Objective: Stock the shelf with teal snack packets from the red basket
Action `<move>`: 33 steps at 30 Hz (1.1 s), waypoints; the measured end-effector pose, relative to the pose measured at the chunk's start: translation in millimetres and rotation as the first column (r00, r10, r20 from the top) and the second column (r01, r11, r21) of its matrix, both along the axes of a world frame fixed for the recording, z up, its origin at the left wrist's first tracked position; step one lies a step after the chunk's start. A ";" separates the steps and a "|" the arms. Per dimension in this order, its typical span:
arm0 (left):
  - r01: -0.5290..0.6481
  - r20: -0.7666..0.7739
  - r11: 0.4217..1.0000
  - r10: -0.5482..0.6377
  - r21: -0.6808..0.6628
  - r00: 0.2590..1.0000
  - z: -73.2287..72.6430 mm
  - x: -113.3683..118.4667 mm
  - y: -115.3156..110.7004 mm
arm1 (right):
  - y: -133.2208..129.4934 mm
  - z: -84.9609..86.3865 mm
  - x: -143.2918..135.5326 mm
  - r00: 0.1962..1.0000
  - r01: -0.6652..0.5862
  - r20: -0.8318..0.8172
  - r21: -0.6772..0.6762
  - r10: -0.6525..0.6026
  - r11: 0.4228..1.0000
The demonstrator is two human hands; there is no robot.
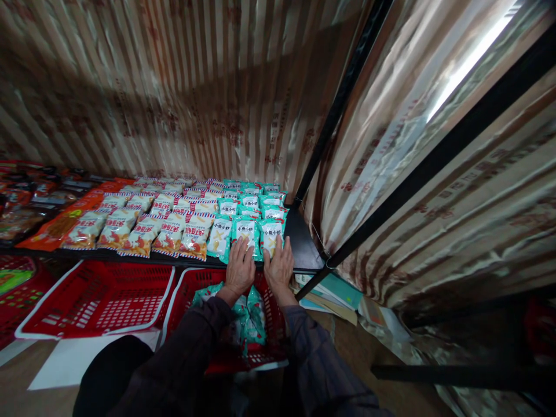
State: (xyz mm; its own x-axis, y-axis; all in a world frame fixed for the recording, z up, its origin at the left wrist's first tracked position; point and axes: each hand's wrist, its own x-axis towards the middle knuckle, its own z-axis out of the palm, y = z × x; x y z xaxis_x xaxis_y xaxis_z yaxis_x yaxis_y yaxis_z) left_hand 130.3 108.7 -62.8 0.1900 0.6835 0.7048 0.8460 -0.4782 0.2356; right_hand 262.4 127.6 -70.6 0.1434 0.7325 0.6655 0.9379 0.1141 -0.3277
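Observation:
Teal snack packets [251, 201] stand in rows at the right end of a black shelf [304, 246]. My left hand [240, 266] rests its spread fingers on the lower part of a front teal packet [245, 229]. Beside it, my right hand [279, 265] touches the rightmost front teal packet [272, 231], fingers stretched out. Neither hand is wrapped round a packet. Below both hands, a red basket [186, 289] holds more teal packets [254, 315], partly hidden by my arms.
White and orange packets [169, 234] fill the shelf to the left, beside orange bags [61, 223]. Another red basket [113, 289] sits below. Black posts [391, 174] slant across the right, in front of draped sheeting [403, 231]. Papers [343, 292] lie low right.

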 end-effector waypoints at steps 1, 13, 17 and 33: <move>-0.003 -0.001 1.000 0.003 -0.001 1.000 -0.2 0.3 -0.2 | -0.8 0.0 -0.2 1.000 -0.001 -0.005 0.001 0.001 1.000; -0.008 -0.008 0.999 0.007 -0.041 1.000 -2.9 1.0 -4.0 | -9.4 -0.1 5.9 0.998 -0.062 0.012 0.016 0.062 0.998; -0.004 -0.026 0.999 0.003 -0.038 1.000 -2.7 1.0 -7.1 | -11.3 0.8 6.7 0.998 -0.058 0.026 0.008 0.058 0.998; 0.032 -0.040 0.998 -0.034 -0.046 0.999 -3.2 1.2 -12.0 | -13.2 0.8 15.6 0.992 -0.121 0.024 0.028 0.120 0.992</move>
